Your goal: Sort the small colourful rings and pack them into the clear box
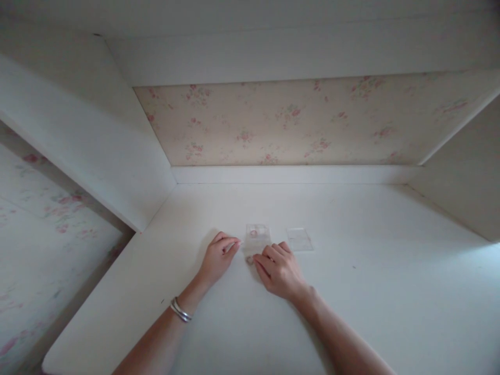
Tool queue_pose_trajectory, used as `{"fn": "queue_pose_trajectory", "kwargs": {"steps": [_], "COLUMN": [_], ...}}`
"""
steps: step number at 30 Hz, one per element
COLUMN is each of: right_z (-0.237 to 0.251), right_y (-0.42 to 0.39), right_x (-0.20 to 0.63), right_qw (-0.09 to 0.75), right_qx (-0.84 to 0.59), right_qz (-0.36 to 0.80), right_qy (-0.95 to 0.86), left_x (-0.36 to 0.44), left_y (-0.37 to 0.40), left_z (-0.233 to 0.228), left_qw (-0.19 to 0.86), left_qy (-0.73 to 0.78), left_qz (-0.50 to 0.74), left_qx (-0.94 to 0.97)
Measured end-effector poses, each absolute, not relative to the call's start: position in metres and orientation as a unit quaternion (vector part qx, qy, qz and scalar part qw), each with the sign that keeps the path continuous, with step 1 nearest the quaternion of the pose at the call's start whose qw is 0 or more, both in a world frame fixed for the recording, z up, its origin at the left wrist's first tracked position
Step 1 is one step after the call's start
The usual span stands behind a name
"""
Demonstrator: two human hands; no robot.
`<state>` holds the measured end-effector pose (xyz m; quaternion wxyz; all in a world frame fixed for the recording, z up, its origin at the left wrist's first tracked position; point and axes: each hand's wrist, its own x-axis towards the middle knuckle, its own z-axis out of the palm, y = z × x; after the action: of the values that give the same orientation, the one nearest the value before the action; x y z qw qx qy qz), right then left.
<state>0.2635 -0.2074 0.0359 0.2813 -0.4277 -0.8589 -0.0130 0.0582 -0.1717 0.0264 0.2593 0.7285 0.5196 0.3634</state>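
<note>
Desk [375, 317] takes up most of the view, plain white, with a strip of floral wallpaper [291, 122] behind it. Both forearms come in from the bottom edge, so the rest of the person is cut off. Left hand [217, 261] sits just left of a clear box [258, 240], grip narrow, thumb and forefinger brought together; maybe there's something thin and pale between them, but honestly I can't tell. Right hand [282, 273] is low over the desk, its grip pinched on a small ring-like piece [249, 260] just in front of the box. Beside the box, off to the right, lies a flat clear piece [300, 240], could be a lid.

Step in hand looks like fine fingertip handling of that little piece; I'd say the next move calls for a light, steady pinch and no bumping the box. Hard to make out: whatever the pinkish round thing [253, 233] in the box is, what the piece is made of, and the box's near right corner, which the right fingers cover.
</note>
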Motion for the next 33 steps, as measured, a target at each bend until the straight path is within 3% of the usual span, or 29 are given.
{"fn": "queue_pose_trajectory", "kwargs": {"steps": [16, 33], "right_z": [0.031, 0.034], "right_y": [-0.209, -0.208], "right_x": [0.252, 0.248], "right_qw": [0.248, 0.22], "right_qx": [-0.43, -0.429], "right_qz": [-0.022, -0.014], "right_qy": [-0.868, -0.876], "left_x": [0.093, 0.067], "left_y": [-0.124, -0.18], "left_z": [0.032, 0.03], "left_qw": [0.18, 0.297], "left_qy": [0.493, 0.52], "left_qz": [0.345, 0.353], "left_qx": [0.778, 0.719]}}
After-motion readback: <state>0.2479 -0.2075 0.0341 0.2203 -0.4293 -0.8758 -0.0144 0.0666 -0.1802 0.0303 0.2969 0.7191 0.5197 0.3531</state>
